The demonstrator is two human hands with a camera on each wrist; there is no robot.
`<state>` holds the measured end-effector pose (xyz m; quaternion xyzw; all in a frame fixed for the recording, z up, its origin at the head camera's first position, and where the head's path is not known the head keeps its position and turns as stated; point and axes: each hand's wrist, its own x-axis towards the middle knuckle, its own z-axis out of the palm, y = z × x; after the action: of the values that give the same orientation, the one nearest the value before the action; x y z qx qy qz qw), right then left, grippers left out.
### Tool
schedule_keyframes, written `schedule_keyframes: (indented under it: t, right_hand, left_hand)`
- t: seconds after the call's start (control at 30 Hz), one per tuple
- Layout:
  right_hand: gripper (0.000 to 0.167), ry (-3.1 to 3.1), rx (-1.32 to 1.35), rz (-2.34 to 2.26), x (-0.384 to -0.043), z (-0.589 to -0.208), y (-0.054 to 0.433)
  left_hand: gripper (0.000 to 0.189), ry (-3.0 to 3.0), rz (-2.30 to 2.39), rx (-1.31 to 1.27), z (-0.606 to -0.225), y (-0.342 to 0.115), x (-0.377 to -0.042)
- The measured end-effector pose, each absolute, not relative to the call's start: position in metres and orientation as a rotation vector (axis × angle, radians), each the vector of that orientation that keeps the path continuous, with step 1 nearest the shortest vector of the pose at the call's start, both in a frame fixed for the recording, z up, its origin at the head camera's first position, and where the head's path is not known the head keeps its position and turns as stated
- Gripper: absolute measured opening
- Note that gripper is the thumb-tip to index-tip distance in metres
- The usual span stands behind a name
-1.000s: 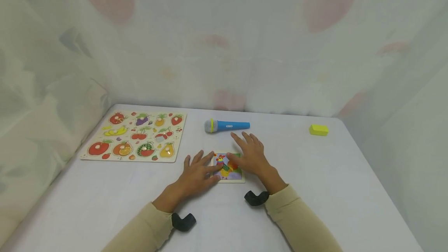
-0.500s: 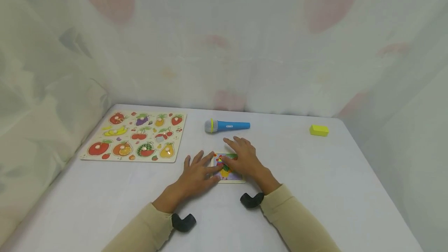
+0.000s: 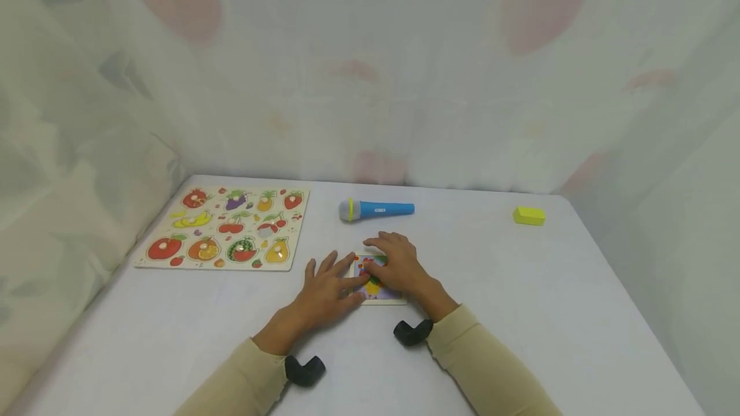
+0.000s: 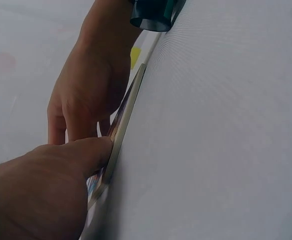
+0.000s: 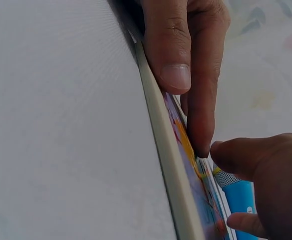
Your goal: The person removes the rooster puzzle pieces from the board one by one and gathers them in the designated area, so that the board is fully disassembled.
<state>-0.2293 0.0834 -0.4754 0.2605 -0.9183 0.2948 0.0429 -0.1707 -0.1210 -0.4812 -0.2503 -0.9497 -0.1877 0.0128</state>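
Board, small, flat, squarish, pale-rimmed with a colourful printed picture, lies on the white-covered desk between both hands; no clear long axis. Left hand: fingers spread, touching its left part, gripping nothing. Right hand: loosely bent over its right part, thumb-index gap, no grip visible. Neither looks nearer.

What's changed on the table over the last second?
The right hand has moved left and slightly back, now covering more of the small picture board; no grip visibly changed. The left hand stays on that board's left side; the fruit board, microphone and yellow block stayed put.
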Motion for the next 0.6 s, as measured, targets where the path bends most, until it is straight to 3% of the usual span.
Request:
schedule_keyframes:
  t: [0.6]
  right_hand:
    - [0.021, -2.945, 0.779, 0.772, -0.2303, -0.4721, 0.0778]
  left_hand:
    - [0.039, -2.950, -0.606, -0.786, -0.4800, -0.1205, -0.1702]
